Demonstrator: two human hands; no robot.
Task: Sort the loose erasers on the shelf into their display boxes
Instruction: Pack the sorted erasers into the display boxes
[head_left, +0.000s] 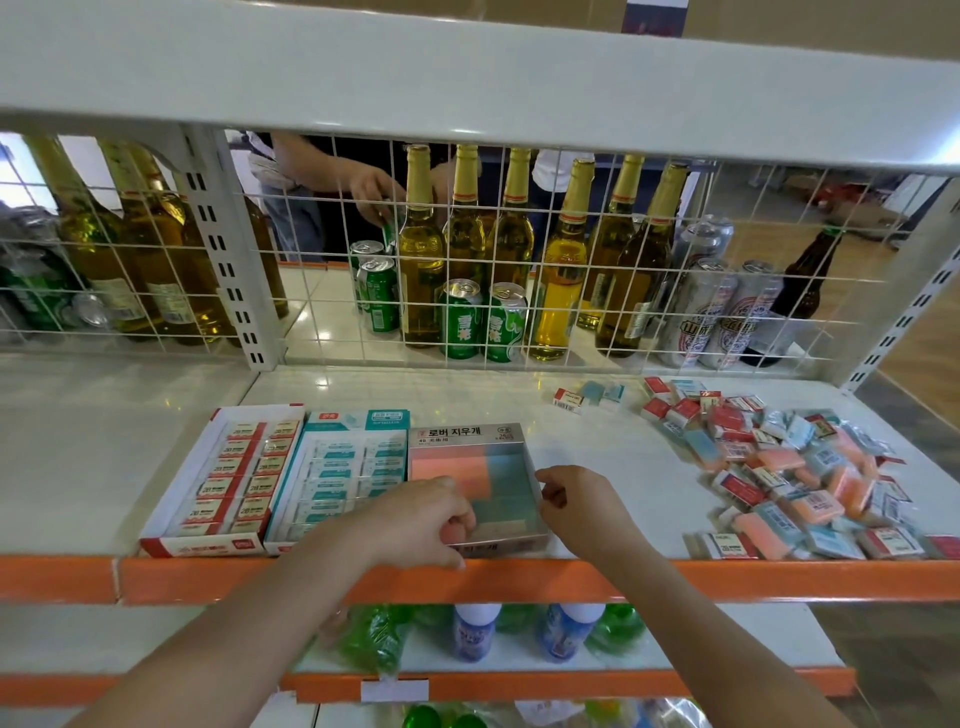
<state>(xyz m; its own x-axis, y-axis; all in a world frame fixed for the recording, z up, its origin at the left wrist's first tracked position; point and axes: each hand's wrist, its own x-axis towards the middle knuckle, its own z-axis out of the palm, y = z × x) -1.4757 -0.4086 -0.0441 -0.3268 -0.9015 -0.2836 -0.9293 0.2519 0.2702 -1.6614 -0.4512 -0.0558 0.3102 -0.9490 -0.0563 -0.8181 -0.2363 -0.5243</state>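
Curling round the glossy silver cardboard box, left hand grips its front; right hand pinches its rim beside shiny wrapped erasers.

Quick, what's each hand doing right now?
Left hand: fingers curled on the front of the silver display box.
Right hand: pinches that box's right edge.

A white shelf with an orange front edge carries three display boxes side by side: red-and-white box, teal box, silver box (partly filled); loose erasers lie heaped at the right
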